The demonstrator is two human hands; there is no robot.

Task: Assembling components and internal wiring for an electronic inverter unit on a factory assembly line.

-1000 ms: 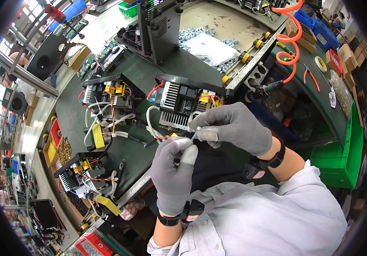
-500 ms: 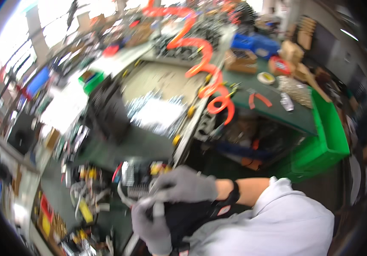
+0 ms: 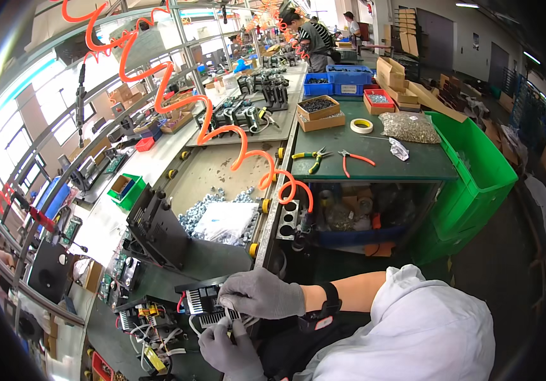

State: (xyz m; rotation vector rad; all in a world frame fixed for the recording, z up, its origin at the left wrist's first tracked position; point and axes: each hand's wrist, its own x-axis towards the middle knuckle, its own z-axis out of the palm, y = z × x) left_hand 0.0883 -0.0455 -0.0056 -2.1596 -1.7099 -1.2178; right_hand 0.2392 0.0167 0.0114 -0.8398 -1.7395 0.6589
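Both my hands wear grey gloves and meet at an electronic assembly (image 3: 203, 300) with black parts and silver heat-sink fins. My right hand (image 3: 261, 294) reaches across from the right, its fingers pinched together at the assembly's near side. Below it, my left hand (image 3: 230, 353) has thumb and finger closed on a white cable (image 3: 194, 326) that loops out from the assembly. The cable's end is hidden among my fingers. Left of this, a second assembly (image 3: 149, 317) with fins, yellow parts and white cables lies on the dark green bench top (image 3: 213, 257).
A black slotted housing (image 3: 154, 227) stands behind the assemblies. Beyond it, a white bag (image 3: 225, 220) lies among small metal parts. An orange coiled air hose (image 3: 241, 143) hangs over the line. Pliers (image 3: 354, 162) lie on the right-hand table, beside a green bin (image 3: 470, 184). People work farther back.
My view has steadied and tilted up, bringing more of the far line and the people into sight. My hands stay together at the assembly, fingers still pinched.
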